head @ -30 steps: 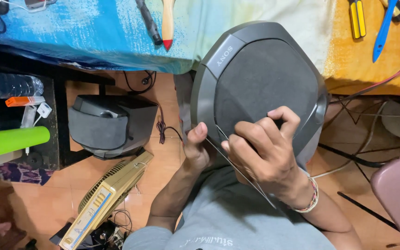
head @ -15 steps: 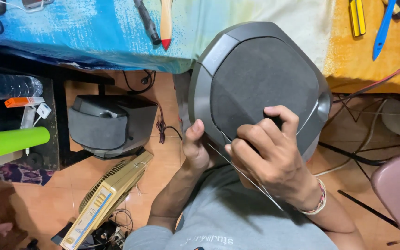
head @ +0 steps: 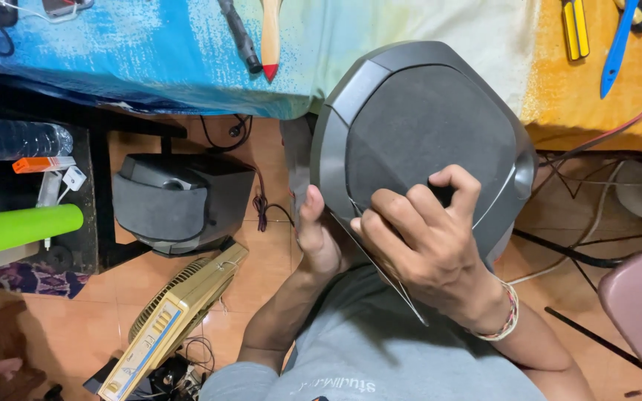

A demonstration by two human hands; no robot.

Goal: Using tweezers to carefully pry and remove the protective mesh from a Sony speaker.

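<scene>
Grey speaker (head: 417, 134) sat centre frame, tilted on the lap — left hand (head: 317, 238) cupped its lower-left edge, right hand (head: 425, 245) nearer, fingers curled gripping the front grille.

The speaker (head: 425, 141) has rotated slightly clockwise; the right hand (head: 425, 238) has shifted toward 6 o'clock on its grille.

Bright even light, sharp (soft shadows)
</scene>
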